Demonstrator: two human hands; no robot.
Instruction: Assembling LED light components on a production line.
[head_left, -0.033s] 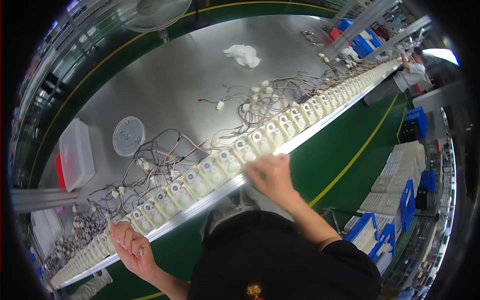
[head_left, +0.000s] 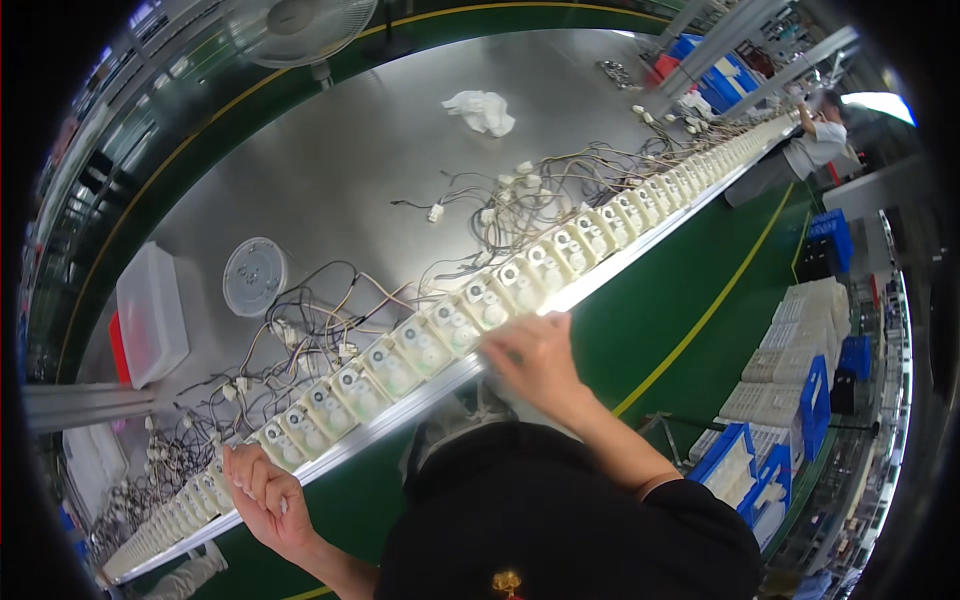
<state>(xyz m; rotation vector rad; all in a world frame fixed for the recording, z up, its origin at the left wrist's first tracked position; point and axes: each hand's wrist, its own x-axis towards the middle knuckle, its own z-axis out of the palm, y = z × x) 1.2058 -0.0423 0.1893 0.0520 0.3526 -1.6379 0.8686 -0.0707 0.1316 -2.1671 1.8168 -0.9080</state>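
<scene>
A long row of cream plastic housings, each with round parts set inside, runs diagonally along the near edge of the metal table. My right hand is over the near edge of the row at its middle, knuckles up. Its fingertips are blurred beside the housings, so what they touch cannot be made out. At the left part of the row is my left hand, closed with its fingers curled in, the knuckles next to the housings. Whatever it may hold is hidden. Behind the row lie tangled wires with white connectors.
On the metal table are a round clear lid, a translucent bin and a crumpled white cloth. A fan stands beyond. At right are stacked white trays and blue crates. Another person works at the far end.
My right hand has shifted slightly down and left along the row. The left hand stays in place. The whole view has moved a little.
</scene>
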